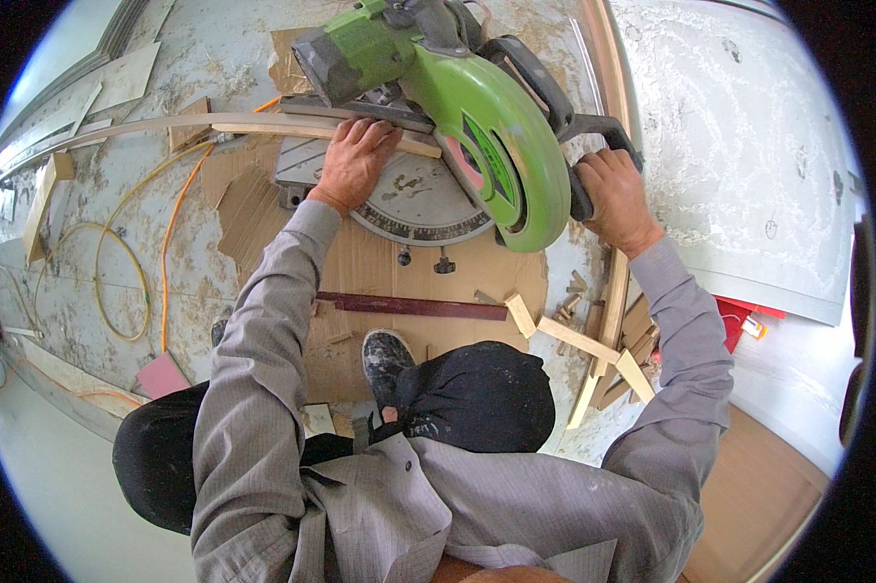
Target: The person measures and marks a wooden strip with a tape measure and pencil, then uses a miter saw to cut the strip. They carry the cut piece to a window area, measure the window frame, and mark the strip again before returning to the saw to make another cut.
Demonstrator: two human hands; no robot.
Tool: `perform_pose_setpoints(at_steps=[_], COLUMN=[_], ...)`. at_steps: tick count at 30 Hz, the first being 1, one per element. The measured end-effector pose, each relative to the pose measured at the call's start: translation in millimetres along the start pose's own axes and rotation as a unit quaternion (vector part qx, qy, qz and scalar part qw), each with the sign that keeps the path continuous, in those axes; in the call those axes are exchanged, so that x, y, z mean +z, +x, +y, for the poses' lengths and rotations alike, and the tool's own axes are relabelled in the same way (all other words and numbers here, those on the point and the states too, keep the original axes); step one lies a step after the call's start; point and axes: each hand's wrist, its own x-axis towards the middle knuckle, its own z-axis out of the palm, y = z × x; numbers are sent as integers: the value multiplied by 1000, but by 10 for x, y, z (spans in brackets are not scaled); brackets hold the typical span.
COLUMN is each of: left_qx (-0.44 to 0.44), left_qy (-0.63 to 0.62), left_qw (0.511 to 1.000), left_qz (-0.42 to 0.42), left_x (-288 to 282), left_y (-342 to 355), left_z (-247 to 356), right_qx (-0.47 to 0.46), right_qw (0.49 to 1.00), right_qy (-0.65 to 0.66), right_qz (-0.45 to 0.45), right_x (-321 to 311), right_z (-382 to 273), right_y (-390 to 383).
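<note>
A green miter saw [515, 146] stands in front of me with its blade guard lowered towards its round grey table [423, 189]. My right hand [615, 199] is closed round the saw's black handle [582, 189]. A long, thin wooden strip [263, 127] lies along the saw's fence and runs out to the left. My left hand [360, 160] presses the strip against the fence, fingers bent over it, a short way left of the guard. The blade's contact with the strip is hidden behind the guard.
Cardboard [360, 262] lies under the saw, with a dark red strip [413, 305] across it. Wood offcuts [579, 337] are scattered at the right. An orange cord [171, 243] and a yellow hose [103, 257] trail over the stained floor at left. A white panel [739, 146] stands far right.
</note>
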Motion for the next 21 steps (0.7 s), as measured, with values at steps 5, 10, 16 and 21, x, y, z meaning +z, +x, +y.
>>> perform_pose_setpoints(at_steps=[5, 10, 16, 21], left_qx=[3, 5, 8, -10], left_qy=[-3, -5, -9, 15], left_qw=[1000, 1000, 1000, 998], left_qz=[-4, -8, -12, -56], left_x=[-13, -19, 5, -103], left_y=[4, 0, -20, -14], left_z=[2, -3, -25, -10], right_qx=[2, -7, -3, -55], right_qw=[1000, 999, 1000, 998], right_qy=[-2, 4, -18, -33], right_qz=[15, 47, 18, 26], right_x=[184, 257, -104, -926], right_z=[-5, -41, 138, 450], right_y=[-98, -124, 46, 1008])
